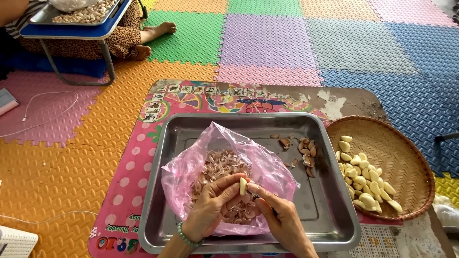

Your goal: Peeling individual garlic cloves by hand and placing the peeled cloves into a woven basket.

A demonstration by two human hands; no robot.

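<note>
My left hand pinches a pale garlic clove between thumb and fingers over a pink plastic bag full of garlic skins. My right hand presses against the clove from the right and holds a small dark tool, mostly hidden. The bag lies in a steel tray. Several unpeeled cloves lie at the tray's back right. A green bead bracelet circles my left wrist.
A woven basket holding several peeled cloves sits right of the tray. The tray rests on a low pink table over coloured foam mats. Another person sits at the far left behind a blue folding table with garlic.
</note>
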